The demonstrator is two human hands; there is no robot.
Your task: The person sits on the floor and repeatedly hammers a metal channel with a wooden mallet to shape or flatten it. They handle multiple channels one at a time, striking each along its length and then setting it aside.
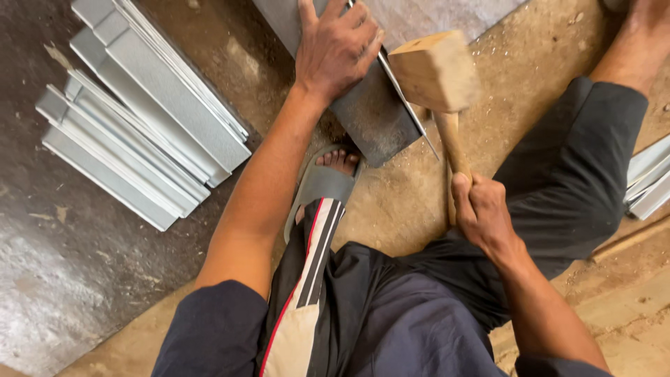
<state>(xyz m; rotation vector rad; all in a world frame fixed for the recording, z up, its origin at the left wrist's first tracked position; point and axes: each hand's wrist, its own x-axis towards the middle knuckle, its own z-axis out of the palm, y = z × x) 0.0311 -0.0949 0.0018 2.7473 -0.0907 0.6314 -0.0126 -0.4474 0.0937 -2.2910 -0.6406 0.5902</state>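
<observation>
My left hand (336, 47) presses flat on a grey sheet-metal piece (373, 119) lying on the floor near the top centre, fingers spread over its upper part. My right hand (483, 213) grips the handle of a wooden mallet (436, 71). The mallet's blocky head hangs just right of the sheet's thin folded edge (405, 94), close to my left fingertips. My left foot in a grey sandal (322, 183) rests just below the sheet. My legs in dark trousers fill the lower middle.
A stack of folded grey metal channels (139, 112) lies at the left on a dark metal plate (63, 279). More metal strips (649, 181) show at the right edge. The floor (516, 77) is sandy, dusty concrete. My right leg stretches to the upper right.
</observation>
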